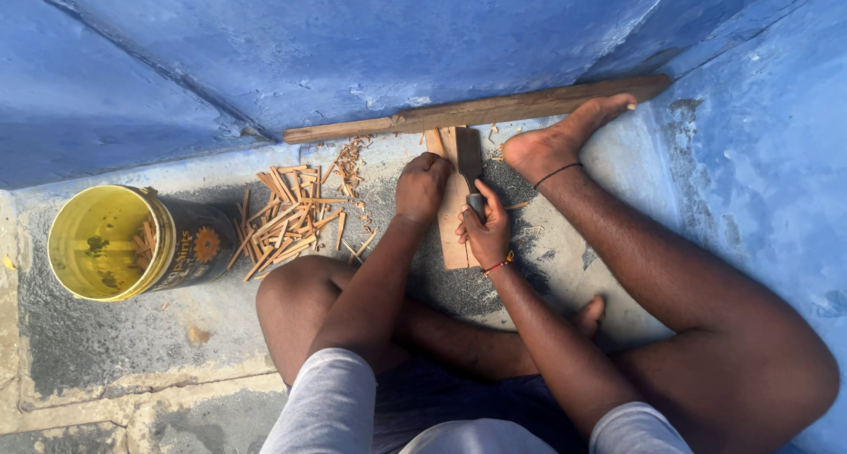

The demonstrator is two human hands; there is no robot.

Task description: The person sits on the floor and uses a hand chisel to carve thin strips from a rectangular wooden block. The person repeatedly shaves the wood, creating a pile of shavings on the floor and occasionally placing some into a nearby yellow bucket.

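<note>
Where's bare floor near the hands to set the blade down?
Free: the grey floor between the yellow bucket and the left knee. Crowded: the strip between bucket and left hand, strewn with wood sticks; the board under the right hand sits tight against the foot.

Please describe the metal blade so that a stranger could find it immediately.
Start at the long wooden stick along the blue wall. Just below it lies a flat board. The blade, held by the right hand, is the only dark metal thing there.

short grey sleeves, bare legs and feet, red-yellow thread bracelet [499, 264] on right wrist, black anklet [556, 173].
</note>
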